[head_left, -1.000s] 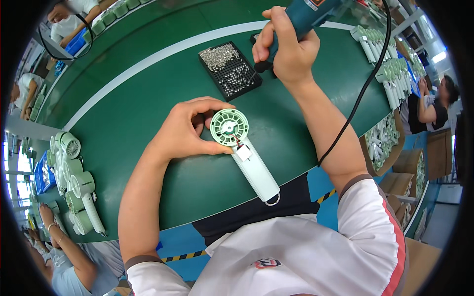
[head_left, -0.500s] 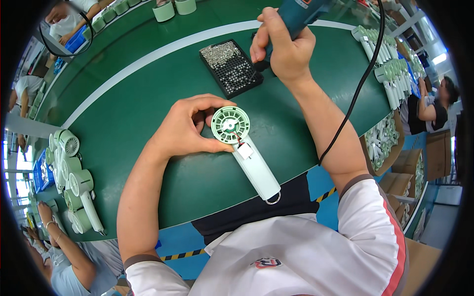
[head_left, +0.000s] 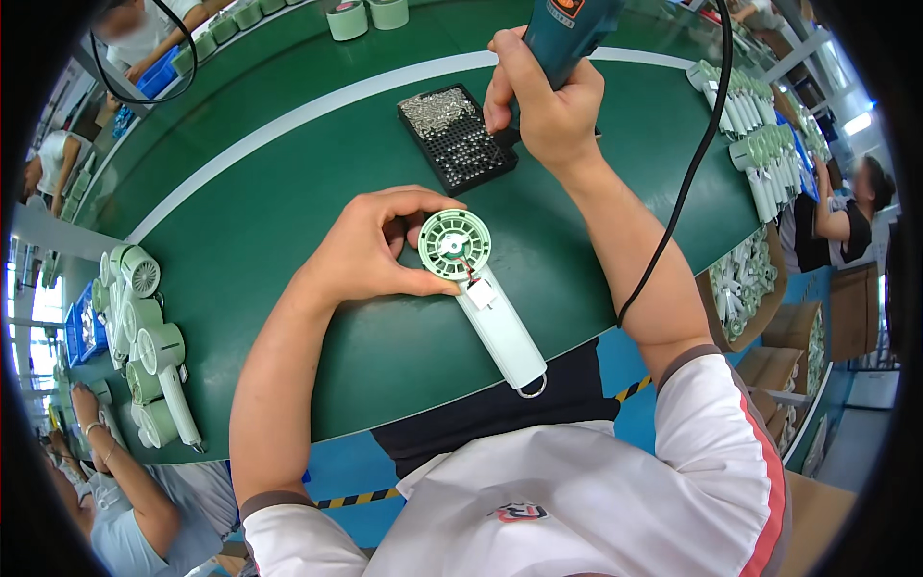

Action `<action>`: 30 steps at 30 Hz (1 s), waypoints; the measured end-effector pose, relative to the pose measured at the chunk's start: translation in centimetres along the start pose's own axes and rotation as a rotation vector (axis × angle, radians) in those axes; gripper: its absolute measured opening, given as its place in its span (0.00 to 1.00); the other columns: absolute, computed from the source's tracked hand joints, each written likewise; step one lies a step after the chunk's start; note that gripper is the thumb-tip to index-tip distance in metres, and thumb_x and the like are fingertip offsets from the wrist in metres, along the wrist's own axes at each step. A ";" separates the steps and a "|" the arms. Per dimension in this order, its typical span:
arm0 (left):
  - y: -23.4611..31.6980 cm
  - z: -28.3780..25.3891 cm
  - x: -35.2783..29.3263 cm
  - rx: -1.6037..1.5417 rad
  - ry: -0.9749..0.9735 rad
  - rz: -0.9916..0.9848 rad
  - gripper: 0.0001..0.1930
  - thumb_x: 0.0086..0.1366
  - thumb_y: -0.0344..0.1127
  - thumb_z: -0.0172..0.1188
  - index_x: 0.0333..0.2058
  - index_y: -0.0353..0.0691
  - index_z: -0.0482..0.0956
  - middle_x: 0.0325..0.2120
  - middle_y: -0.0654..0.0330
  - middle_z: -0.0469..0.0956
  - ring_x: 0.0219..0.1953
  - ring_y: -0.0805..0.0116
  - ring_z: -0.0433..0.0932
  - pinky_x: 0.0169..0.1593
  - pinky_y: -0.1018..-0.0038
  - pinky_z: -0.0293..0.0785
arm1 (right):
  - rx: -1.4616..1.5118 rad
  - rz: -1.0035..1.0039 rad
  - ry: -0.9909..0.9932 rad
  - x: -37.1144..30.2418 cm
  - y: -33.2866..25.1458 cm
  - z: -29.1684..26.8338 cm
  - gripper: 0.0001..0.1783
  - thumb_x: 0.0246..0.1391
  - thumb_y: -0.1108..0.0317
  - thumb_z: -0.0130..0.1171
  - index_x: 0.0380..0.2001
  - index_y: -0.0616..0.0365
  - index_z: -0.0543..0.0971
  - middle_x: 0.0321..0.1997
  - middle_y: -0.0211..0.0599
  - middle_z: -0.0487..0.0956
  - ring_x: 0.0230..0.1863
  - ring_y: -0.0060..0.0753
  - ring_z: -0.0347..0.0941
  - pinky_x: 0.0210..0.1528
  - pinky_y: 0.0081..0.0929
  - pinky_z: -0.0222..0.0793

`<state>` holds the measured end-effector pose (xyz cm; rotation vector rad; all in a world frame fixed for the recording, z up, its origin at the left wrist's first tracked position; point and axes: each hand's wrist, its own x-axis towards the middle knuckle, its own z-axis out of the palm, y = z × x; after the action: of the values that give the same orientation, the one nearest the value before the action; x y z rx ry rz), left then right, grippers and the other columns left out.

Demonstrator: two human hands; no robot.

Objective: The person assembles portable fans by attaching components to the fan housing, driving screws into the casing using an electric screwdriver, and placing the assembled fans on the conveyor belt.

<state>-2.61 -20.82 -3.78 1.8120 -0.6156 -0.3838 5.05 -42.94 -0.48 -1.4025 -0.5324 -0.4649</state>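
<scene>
My left hand (head_left: 370, 245) is closed around the round head of a pale green handheld fan (head_left: 500, 332), thumb and fingers on its rim. The fan lies on the green table, its handle slanting toward me to a metal ring. Thin wires and a small white square piece show where head and handle meet. My right hand (head_left: 556, 111) grips a teal electric screwdriver (head_left: 569, 38) with a black cable, held over the far part of the table. Its lower end is by the right edge of a black screw tray (head_left: 452, 178) holding many small silver screws.
Fans lie piled at the left (head_left: 159, 346), and rows of fans (head_left: 760, 168) stand at the right. Beyond the table edge, a cardboard box (head_left: 742, 288) holds fan parts. The screwdriver's black cable (head_left: 687, 178) hangs across my right forearm. Other people sit at both sides.
My right hand and the screwdriver have shifted slightly, with the tool's lower end now at the tray's right edge. The view has turned a little; my left hand keeps its hold on the fan.
</scene>
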 end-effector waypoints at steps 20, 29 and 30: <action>-1.0 0.2 0.1 -0.062 0.032 0.079 0.34 0.40 0.35 0.85 0.50 0.39 0.86 0.35 0.71 0.79 0.31 0.81 0.67 0.34 0.81 0.64 | 0.376 0.157 0.038 -1.7 -7.8 1.4 0.16 0.74 0.61 0.50 0.43 0.68 0.74 0.18 0.37 0.70 0.12 0.31 0.66 0.15 0.33 0.68; -0.9 0.3 0.2 -0.073 0.038 0.080 0.33 0.39 0.35 0.85 0.49 0.40 0.86 0.34 0.72 0.78 0.30 0.80 0.66 0.34 0.81 0.64 | 0.494 0.274 -0.075 -3.3 -9.5 1.8 0.17 0.74 0.61 0.49 0.45 0.69 0.72 0.17 0.38 0.70 0.12 0.33 0.65 0.16 0.34 0.66; -0.9 0.4 0.3 -0.075 0.037 0.070 0.33 0.39 0.35 0.85 0.49 0.40 0.86 0.34 0.72 0.78 0.30 0.80 0.65 0.34 0.81 0.64 | 0.475 0.270 -0.084 -3.3 -9.5 1.8 0.16 0.74 0.63 0.50 0.45 0.69 0.72 0.17 0.38 0.70 0.12 0.32 0.65 0.17 0.34 0.67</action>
<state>-2.42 -21.09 -4.71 1.7180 -0.6294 -0.3209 -3.44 -42.31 5.22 -1.0170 -0.4746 -0.0521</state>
